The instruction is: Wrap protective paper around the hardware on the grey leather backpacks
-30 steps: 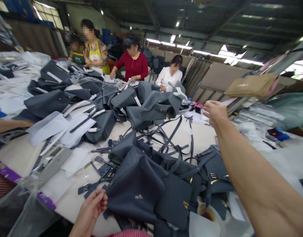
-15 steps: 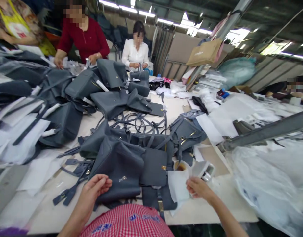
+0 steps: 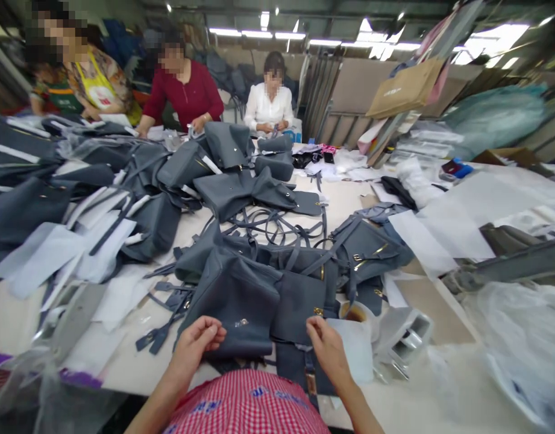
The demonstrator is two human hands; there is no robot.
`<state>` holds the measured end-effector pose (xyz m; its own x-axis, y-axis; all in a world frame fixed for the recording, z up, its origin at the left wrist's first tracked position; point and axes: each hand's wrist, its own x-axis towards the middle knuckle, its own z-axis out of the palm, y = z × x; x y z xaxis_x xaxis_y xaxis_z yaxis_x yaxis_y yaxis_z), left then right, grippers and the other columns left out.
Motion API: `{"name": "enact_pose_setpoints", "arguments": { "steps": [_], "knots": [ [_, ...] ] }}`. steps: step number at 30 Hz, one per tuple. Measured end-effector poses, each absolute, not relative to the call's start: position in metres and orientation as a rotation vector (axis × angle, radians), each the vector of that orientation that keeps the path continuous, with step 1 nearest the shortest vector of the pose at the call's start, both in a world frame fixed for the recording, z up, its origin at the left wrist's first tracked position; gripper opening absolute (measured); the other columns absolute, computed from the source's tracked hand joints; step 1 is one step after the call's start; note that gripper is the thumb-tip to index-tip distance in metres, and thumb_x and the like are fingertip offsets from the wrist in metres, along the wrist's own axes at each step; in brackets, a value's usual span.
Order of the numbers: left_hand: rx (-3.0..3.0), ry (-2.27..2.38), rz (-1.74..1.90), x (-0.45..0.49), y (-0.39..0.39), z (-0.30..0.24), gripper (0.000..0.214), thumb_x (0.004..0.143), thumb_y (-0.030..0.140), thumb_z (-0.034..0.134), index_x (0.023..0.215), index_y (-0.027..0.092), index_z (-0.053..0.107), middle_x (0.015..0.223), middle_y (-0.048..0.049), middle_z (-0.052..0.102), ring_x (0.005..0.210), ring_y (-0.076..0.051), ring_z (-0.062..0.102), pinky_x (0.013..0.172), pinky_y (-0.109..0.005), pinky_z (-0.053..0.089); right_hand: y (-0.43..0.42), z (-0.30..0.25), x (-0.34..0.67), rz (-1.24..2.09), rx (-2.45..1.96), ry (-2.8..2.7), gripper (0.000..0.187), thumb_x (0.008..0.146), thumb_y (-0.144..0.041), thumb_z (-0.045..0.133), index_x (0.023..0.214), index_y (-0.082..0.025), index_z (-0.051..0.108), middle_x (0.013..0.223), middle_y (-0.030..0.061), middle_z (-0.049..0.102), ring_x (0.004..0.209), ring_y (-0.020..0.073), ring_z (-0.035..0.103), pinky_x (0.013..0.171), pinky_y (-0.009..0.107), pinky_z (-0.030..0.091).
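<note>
A dark blue-grey leather bag (image 3: 241, 301) lies in front of me, a small metal emblem on its face. My left hand (image 3: 200, 339) is beside its lower left, thumb and fingers pinched together; whatever they may hold is hidden. To the bag's right rests a dark flap (image 3: 299, 307) with a gold clasp (image 3: 319, 311). Close to that clasp is my right hand (image 3: 325, 343), its fingers curled together, their contents too small to make out. A strap with a gold buckle (image 3: 310, 381) hangs below the flap. A pale sheet (image 3: 352, 349) lies right of my right hand.
Round the work lie tangled straps (image 3: 272, 226), another buckled bag (image 3: 372, 247) and a cup of brown liquid (image 3: 355, 313). A clear-wrapped metallic object (image 3: 406, 340) stands to the right. Bags and white paper (image 3: 114, 247) pile up leftward. Several co-workers sit or stand across the table.
My right hand has moved left, from the pale sheet to near the flap's gold clasp. My left hand stays by the bag. The view has swung left.
</note>
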<state>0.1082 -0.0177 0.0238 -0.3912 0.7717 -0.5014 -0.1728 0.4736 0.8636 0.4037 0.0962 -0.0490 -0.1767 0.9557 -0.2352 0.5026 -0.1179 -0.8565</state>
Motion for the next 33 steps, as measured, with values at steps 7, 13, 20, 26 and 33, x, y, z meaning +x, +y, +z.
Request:
{"name": "enact_pose_setpoints", "arguments": {
  "steps": [7, 13, 20, 26, 33],
  "knots": [
    [0.624, 2.03, 1.45, 0.087, -0.05, 0.027, 0.034, 0.068, 0.048, 0.064, 0.083, 0.018, 0.062, 0.08, -0.0061, 0.071, 0.076, -0.022, 0.066, 0.075, -0.034, 0.054, 0.121, -0.043, 0.331, 1.714, -1.37, -1.591, 0.032, 0.067, -0.051, 0.072, 0.077, -0.021, 0.07, 0.077, 0.003, 0.072, 0.081, 0.0247, 0.066, 0.073, 0.033, 0.051],
    [0.764, 1.912, 1.335, 0.098, -0.067, 0.022, 0.024, 0.077, 0.041, 0.056, 0.081, 0.019, 0.062, 0.081, -0.0048, 0.069, 0.08, -0.021, 0.066, 0.079, -0.034, 0.052, 0.108, -0.029, 0.309, 2.165, -1.249, -1.259, 0.048, 0.061, -0.046, 0.081, 0.097, -0.017, 0.07, 0.096, 0.0079, 0.076, 0.089, 0.0272, 0.07, 0.082, 0.042, 0.055],
    [0.889, 1.93, 1.218, 0.103, -0.069, 0.024, 0.02, 0.08, 0.033, 0.052, 0.088, 0.018, 0.063, 0.087, -0.0059, 0.068, 0.086, -0.022, 0.064, 0.083, -0.034, 0.049, 0.084, -0.006, 0.291, 2.435, -1.21, -0.856, 0.047, 0.062, -0.034, 0.084, 0.101, -0.014, 0.066, 0.091, 0.0109, 0.078, 0.086, 0.0278, 0.073, 0.087, 0.045, 0.056],
    [1.03, 1.854, 1.261, 0.104, -0.072, 0.038, 0.025, 0.083, 0.026, 0.051, 0.105, 0.02, 0.061, 0.107, -0.0074, 0.066, 0.102, -0.021, 0.06, 0.092, -0.035, 0.046, 0.069, 0.019, 0.272, 2.468, -1.191, -0.521, 0.038, 0.066, -0.027, 0.082, 0.098, -0.013, 0.068, 0.089, 0.0106, 0.078, 0.091, 0.0287, 0.073, 0.091, 0.044, 0.055],
    [1.558, 2.031, 1.236, 0.112, -0.073, 0.055, 0.016, 0.085, 0.017, 0.052, 0.096, 0.019, 0.063, 0.104, -0.0097, 0.063, 0.099, -0.023, 0.057, 0.09, -0.042, 0.045, 0.06, 0.028, 0.264, 2.574, -1.196, -0.378, 0.028, 0.076, -0.028, 0.073, 0.096, -0.008, 0.07, 0.09, 0.014, 0.078, 0.095, 0.0289, 0.072, 0.09, 0.043, 0.055]
  ]
}}
